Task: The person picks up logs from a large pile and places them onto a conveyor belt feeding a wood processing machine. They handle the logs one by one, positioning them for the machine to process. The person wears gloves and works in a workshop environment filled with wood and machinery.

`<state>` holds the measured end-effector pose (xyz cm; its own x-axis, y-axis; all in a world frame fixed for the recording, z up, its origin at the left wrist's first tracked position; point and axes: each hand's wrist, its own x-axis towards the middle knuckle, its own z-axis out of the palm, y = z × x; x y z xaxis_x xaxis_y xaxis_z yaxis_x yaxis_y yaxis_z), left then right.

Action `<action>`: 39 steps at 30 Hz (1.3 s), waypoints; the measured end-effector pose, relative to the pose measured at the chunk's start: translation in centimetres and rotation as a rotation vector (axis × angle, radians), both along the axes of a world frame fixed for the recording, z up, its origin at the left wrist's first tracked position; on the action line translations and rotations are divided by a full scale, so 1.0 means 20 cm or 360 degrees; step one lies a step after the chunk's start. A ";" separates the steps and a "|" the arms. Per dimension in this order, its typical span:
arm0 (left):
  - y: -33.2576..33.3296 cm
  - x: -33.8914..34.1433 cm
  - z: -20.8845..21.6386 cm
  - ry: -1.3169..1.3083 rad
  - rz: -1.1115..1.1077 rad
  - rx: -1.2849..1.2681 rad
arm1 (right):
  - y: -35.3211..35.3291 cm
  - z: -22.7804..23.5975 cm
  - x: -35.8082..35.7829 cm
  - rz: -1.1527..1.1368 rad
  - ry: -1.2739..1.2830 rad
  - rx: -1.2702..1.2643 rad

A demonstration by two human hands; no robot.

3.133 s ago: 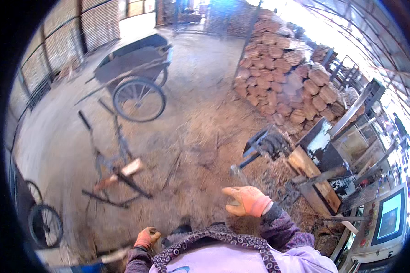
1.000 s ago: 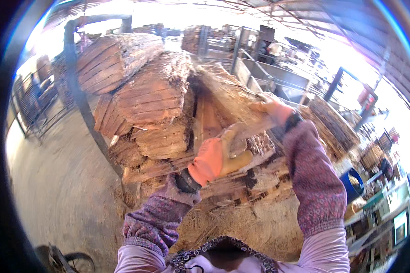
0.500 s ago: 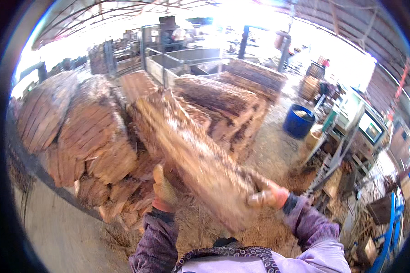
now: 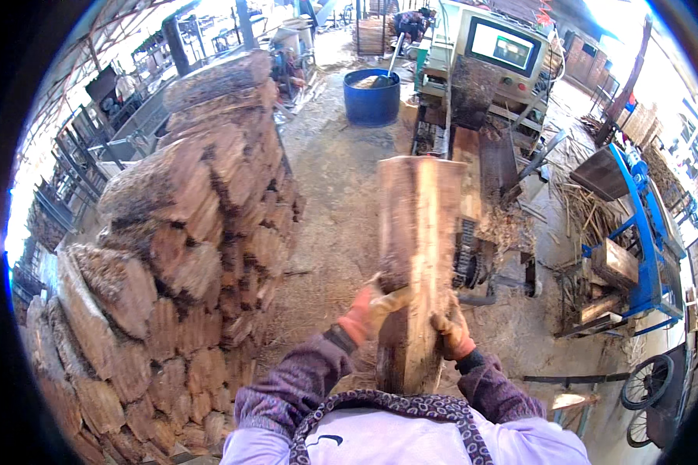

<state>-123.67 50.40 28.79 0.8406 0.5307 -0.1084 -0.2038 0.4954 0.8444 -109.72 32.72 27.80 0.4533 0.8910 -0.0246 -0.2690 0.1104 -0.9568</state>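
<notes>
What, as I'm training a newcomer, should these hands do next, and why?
Probably ease the wood piece rightward, toward the machine: the left hand and right hand hold its opposite sides, and the machine stands ahead, to its right.

A dusty concrete floor (image 4: 318, 186), brown with sawdust in patches, spreads out before me, with a round blue tub (image 4: 372, 105) standing on it. To the tub's left, a tall stack of rough-cut wood (image 4: 190, 256) rises from the ground; to its right stands a machine with a screen (image 4: 502, 48). Farther right of the tub and nearer me, loose wood strips (image 4: 585, 213) lie strewn beside a blue metal frame (image 4: 645, 271).
</notes>
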 end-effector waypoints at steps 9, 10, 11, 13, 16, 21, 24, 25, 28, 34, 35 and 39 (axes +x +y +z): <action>0.09 0.82 0.09 0.0293 -0.0012 0.1101 | 0.46 -0.30 1.58 -0.0440 -0.0587 -0.0111; 0.10 0.79 0.05 0.0322 -0.0153 0.1060 | 0.58 -0.39 1.80 -0.0533 -0.0797 -0.0274; 0.12 0.75 0.00 0.0356 -0.0298 0.1015 | 0.68 -0.47 2.01 -0.0623 -0.1040 -0.0487; 0.15 0.57 -0.14 0.0491 -0.0485 0.0931 | 0.81 -0.66 2.26 -0.0602 -0.1603 -0.1080; 0.06 -0.05 -0.42 0.0895 -0.0284 0.0732 | 1.11 -0.79 2.03 0.0321 -0.2511 -0.1475; -0.07 -0.89 -0.62 0.1477 0.0535 0.0797 | 1.16 -0.42 1.34 -0.0483 -0.2321 -0.0359; -0.12 -1.28 -0.56 0.1356 0.1036 0.0328 | 1.26 -0.05 0.43 0.0088 -0.2082 0.0360; -0.13 -1.38 -0.54 0.1293 0.1155 0.0271 | 1.28 0.09 0.16 0.0383 -0.2053 0.0521; -0.22 -1.62 -0.56 0.1044 0.1490 0.0238 | 1.42 0.52 -0.64 0.0943 -0.2013 0.1100; -0.32 -1.80 -0.62 0.1025 0.1643 0.0163 | 1.51 1.00 -1.97 0.0869 -0.2454 0.2083; -0.30 -1.82 -0.63 0.0974 0.1630 0.0151 | 1.55 1.02 -2.15 0.0866 -0.2504 0.2265; -0.22 -1.93 -0.62 0.0661 0.1628 0.0063 | 1.70 0.91 -2.65 0.0707 -0.3048 0.2228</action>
<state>-162.21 45.93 16.41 -0.0948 0.9641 -0.2482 -0.1989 0.2260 0.9536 -162.78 66.74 45.93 -0.8890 0.0219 0.4574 0.2675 0.8356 0.4797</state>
